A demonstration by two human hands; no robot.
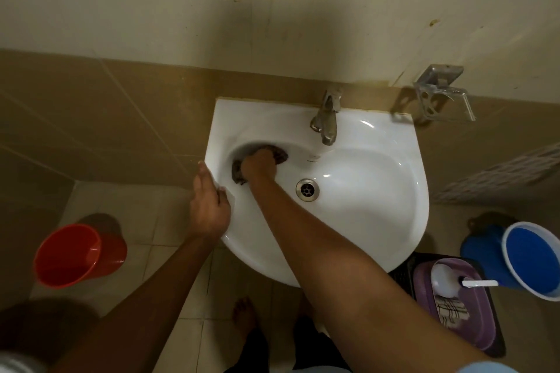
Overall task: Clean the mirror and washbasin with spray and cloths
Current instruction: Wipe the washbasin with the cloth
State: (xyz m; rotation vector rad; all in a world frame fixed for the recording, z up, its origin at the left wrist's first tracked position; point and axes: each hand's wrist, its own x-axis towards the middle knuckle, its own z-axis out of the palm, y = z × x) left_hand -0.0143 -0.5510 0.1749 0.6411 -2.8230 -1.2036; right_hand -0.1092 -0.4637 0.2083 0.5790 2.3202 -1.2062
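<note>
head view: right hand (260, 162) grips dark cloth (280, 154) against washbasin (378, 191) wall at 10 o'clock from drain (307, 189), while left hand (209, 206), fingers flat, rests on rim, probably bracing.

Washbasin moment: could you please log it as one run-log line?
step: wiping washbasin | right hand: grip on dark cloth, upper-left bowl | left hand: rests on left rim | tap: no water visible

Both forearms are bare from wrist to past the elbow, with no watch, ring or glove on the left hand (209, 206) or the right hand (257, 165). A pale blue sleeve edge (481, 368) shows at the near right corner. Dark trousers (257, 348) cover the legs, above a bare foot (244, 313) on the floor.
</note>
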